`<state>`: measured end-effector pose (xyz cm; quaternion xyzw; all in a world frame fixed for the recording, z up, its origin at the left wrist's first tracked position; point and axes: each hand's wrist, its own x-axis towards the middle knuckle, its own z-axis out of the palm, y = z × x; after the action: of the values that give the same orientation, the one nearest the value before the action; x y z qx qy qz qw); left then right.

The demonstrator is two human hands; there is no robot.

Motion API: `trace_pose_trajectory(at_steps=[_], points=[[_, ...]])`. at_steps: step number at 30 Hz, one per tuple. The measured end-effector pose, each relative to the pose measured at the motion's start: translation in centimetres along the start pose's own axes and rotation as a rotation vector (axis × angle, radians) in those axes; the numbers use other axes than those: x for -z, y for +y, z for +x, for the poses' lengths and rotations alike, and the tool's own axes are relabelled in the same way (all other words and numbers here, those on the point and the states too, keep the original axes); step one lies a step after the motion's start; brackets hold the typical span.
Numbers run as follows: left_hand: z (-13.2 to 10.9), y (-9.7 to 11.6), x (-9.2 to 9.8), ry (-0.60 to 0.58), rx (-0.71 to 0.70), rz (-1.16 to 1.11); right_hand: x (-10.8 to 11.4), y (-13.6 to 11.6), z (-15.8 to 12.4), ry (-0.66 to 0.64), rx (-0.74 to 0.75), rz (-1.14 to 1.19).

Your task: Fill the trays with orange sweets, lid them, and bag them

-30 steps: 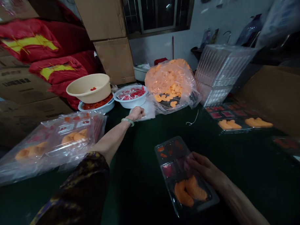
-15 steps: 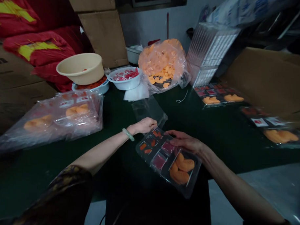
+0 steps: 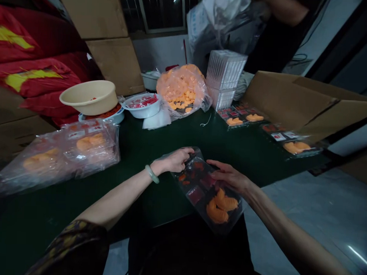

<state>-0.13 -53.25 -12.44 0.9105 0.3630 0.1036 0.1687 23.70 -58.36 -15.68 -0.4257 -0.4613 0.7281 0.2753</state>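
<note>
A clear plastic tray (image 3: 196, 193) with orange curved pieces, small red-orange pieces and dark red packets lies tilted over the near edge of the green table. My right hand (image 3: 230, 176) holds it along its upper right side, thumb and fingers on the rim. At its far left corner my left hand (image 3: 178, 159), a pale green bangle (image 3: 152, 174) on the wrist, is closed with the fingers pressed together on the edge of a clear plastic bag, which seems to lie around the tray's far end.
Bagged trays (image 3: 89, 144) are piled at left. Behind stand a cream basin (image 3: 90, 98), a light blue basin (image 3: 142, 108), a bag of orange pieces (image 3: 183, 87) and stacked clear trays (image 3: 224, 74). Filled trays (image 3: 296, 147) and an open carton (image 3: 287, 99) are at right. A person stands behind.
The view has turned to the right, showing more floor and a person at the back. The clear bag that lay flat beyond my left hand is now at the tray's far end.
</note>
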Motion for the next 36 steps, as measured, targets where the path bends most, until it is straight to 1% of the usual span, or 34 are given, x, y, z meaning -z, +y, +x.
trace_pose_trajectory(at_steps=[2, 4, 8, 10, 12, 13, 16, 18, 21, 23, 25, 27, 30, 33, 36], points=[[0.1, 0.3, 0.5, -0.057, -0.038, -0.03, 0.0, 0.5, -0.2, 0.029, 0.036, 0.04], [0.1, 0.6, 0.6, -0.112, -0.023, -0.068, -0.2, 0.9, -0.2, 0.058, 0.057, 0.086], [0.3, 1.0, -0.2, -0.197, 0.044, -0.151, -0.9, 1.2, 0.2, 0.09, 0.034, 0.136], [0.3, 1.1, -0.7, -0.195, 0.05, -0.196, -1.1, 1.2, 0.6, 0.089, 0.026, 0.152], [-0.1, 1.0, -1.1, -0.146, 0.045, -0.207, -1.0, 1.1, 0.9, 0.072, 0.03, 0.161], [-0.5, 1.0, -1.2, -0.094, 0.041, -0.196, -1.0, 1.1, 0.9, 0.063, 0.032, 0.162], [-1.9, 0.7, -1.8, 0.127, 0.077, -0.115, -0.9, 1.1, 0.8, 0.074, 0.043, 0.163], [-3.0, 0.5, -2.4, 0.263, 0.153, -0.044, -0.9, 1.3, 0.6, 0.093, 0.058, 0.168], [-4.2, -0.1, -3.2, 0.365, 0.336, 0.067, -1.1, 1.6, 0.2, 0.123, 0.084, 0.211], [-4.5, -0.7, -3.4, 0.379, 0.481, 0.076, -1.3, 1.7, 0.1, 0.151, 0.095, 0.269], [-4.5, -1.3, -3.5, 0.364, 0.565, 0.01, -1.5, 1.7, 0.0, 0.18, 0.096, 0.323], [-4.3, -1.8, -3.5, 0.336, 0.556, -0.081, -1.7, 1.6, 0.0, 0.214, 0.082, 0.362], [-4.1, -2.0, -3.5, 0.302, 0.479, -0.169, -1.7, 1.6, 0.1, 0.25, 0.083, 0.413], [-4.3, -1.6, -3.5, 0.294, 0.428, -0.222, -1.6, 2.0, 0.0, 0.272, 0.105, 0.437], [-4.9, -0.6, -3.7, 0.325, 0.429, -0.209, -1.8, 2.3, -0.1, 0.32, 0.119, 0.447]])
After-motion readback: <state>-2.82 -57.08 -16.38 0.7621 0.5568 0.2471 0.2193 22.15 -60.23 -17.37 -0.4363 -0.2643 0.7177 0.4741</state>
